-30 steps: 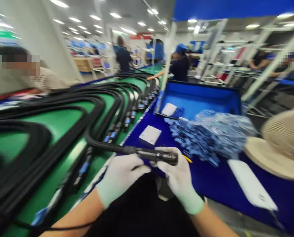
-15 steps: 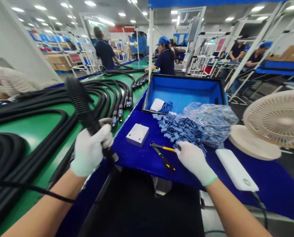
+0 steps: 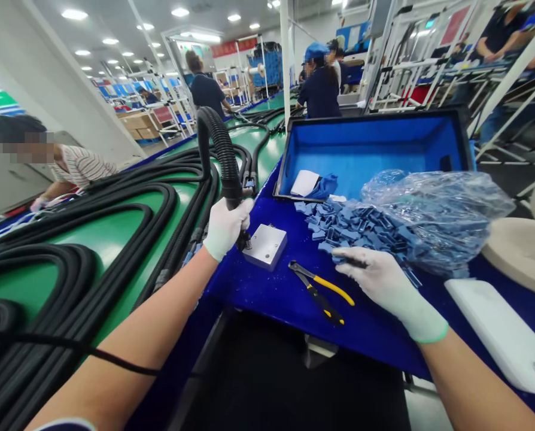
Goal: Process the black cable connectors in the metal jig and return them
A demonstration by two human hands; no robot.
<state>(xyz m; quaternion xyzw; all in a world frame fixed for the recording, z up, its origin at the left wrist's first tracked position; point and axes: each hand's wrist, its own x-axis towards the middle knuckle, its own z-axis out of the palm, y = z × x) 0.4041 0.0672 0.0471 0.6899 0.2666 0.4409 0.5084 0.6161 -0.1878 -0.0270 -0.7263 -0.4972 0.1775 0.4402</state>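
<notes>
My left hand (image 3: 226, 226), in a white glove, is wrapped round a black corrugated hose (image 3: 225, 152). The hose arches up above my fist, and its lower end, with a metal spring-like tip (image 3: 248, 242), comes down at the left edge of a grey metal block (image 3: 266, 245). My gloved right hand (image 3: 377, 275) is pinched at the front of a heap of blue plastic pieces (image 3: 357, 224); a small blue plastic piece (image 3: 338, 259) shows at its fingertips, partly hidden. Yellow-and-black pliers (image 3: 319, 287) lie between my hands on the blue tabletop (image 3: 267, 299).
Behind the heap stands a blue bin (image 3: 370, 146), with a clear plastic bag (image 3: 442, 209) in front. A white oblong device (image 3: 501, 335) and a beige fan base (image 3: 519, 254) are at right. Black hoses (image 3: 110, 239) cover the green conveyor (image 3: 92, 239) at left; co-workers stand beyond.
My left hand has carried the hose rightward, bringing its tip to the metal block. My right hand has drawn back slightly from the heap with its fingers pinched. The view has shifted left.
</notes>
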